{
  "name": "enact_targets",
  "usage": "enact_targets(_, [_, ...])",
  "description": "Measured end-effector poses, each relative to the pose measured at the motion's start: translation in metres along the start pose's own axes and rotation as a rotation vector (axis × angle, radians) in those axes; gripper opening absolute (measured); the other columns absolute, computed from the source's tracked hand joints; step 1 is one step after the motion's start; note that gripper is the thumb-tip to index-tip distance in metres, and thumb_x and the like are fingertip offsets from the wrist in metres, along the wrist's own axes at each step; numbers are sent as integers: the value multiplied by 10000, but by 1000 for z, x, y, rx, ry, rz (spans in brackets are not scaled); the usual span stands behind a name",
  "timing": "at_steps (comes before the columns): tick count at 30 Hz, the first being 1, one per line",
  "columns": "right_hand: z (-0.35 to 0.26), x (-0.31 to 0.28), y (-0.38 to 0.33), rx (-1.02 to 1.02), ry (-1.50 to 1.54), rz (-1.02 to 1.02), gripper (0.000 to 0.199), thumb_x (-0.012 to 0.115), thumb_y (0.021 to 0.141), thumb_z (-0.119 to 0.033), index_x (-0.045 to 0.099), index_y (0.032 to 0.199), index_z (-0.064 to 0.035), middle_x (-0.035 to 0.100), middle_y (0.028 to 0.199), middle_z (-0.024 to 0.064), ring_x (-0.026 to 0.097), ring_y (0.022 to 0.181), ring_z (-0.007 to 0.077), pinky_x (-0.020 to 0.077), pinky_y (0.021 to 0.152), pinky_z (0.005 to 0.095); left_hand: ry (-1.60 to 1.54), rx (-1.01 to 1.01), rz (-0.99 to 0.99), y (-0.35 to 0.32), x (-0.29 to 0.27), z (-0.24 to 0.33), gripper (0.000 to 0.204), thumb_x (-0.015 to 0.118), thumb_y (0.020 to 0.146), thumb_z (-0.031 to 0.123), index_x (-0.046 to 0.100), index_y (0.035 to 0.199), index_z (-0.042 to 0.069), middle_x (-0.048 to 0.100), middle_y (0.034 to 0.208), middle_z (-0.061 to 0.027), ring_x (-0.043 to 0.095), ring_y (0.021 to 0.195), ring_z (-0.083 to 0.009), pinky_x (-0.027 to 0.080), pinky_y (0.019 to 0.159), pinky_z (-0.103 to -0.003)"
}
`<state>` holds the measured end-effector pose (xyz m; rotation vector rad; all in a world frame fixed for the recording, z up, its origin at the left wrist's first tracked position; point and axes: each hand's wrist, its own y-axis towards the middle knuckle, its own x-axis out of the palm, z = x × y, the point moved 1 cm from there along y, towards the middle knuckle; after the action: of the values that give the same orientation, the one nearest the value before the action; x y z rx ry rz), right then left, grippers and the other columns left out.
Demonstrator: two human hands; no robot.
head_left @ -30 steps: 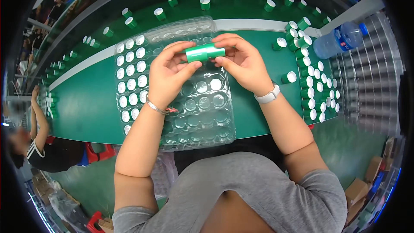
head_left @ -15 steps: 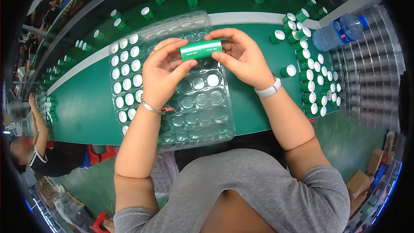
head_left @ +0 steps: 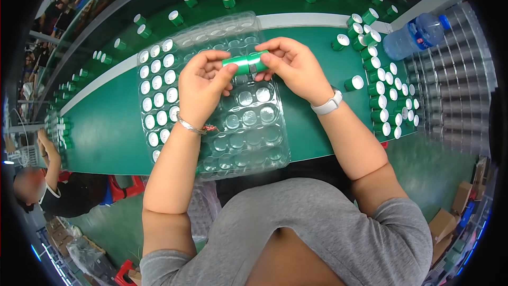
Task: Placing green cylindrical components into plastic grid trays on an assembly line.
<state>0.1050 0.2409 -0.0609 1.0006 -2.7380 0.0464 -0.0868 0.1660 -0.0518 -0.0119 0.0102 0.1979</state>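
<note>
Above the clear plastic tray, two small green cylindrical tubs are held end to end on their sides. My left hand (head_left: 203, 82) pinches the left tub (head_left: 236, 65) between thumb and fingertips. The right tub (head_left: 256, 62) is in my right hand (head_left: 299, 69), its thumb and fingers closed on the outer end. The two tubs touch, and a seam shows between them. Beneath my hands lies the tray (head_left: 283, 151) with rows of round pockets. White-topped tubs (head_left: 157, 82) fill several of its left columns, and more pockets hold nothing toward the right.
Green tubs with white tops (head_left: 377, 89) stand clustered on the green table (head_left: 312, 132) at the right. Others are spaced along the dark green conveyor belt (head_left: 209, 8) behind. A large water bottle (head_left: 415, 37) lies beside stacked clear trays (head_left: 450, 95). Another person (head_left: 69, 190) works at the far left.
Both hands keep hold of the tubs. The tubs have turned, so their printed sides no longer face up, and the seam between them shows more clearly. My right fingers have shifted their grip.
</note>
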Motion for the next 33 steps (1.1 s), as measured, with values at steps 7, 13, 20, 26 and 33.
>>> enact_targets(7, [3,4,1,114,-43,72,204,632,942,-143,591,1054,23,661,887,71,669,709,139,506,608,221,36,-127,83,3,1,-2,277,646,940,203,624,1067,-42,655,816,-58,615,636,-92,511,524,-221])
enact_targets(13, [13,1,4,25,111,85,331,652,899,-35,512,1192,30,632,1072,116,673,925,196,547,795,275,-63,133,106,6,1,-8,334,639,941,161,615,1242,17,567,1115,-71,596,963,-114,559,799,-269])
enact_targets(20, [12,6,2,-151,91,-74,441,587,903,35,458,1325,19,568,1281,162,572,1183,229,475,1000,347,-36,243,66,0,6,-4,459,826,722,47,646,1141,-2,552,1137,-68,607,1000,-166,561,846,-306])
enact_targets(26, [8,7,1,-164,8,-148,403,563,920,25,491,1316,16,553,1327,137,538,1228,212,452,1027,353,207,428,25,0,2,-5,488,878,651,86,656,1075,-10,571,1138,-82,614,1035,-192,567,840,-315])
enact_targets(33, [11,9,1,-176,-5,-171,422,548,933,16,471,1348,17,539,1349,135,538,1226,217,445,1034,355,196,390,22,-1,2,-3,457,880,652,100,677,1047,-5,584,1107,-80,629,996,-185,570,824,-303])
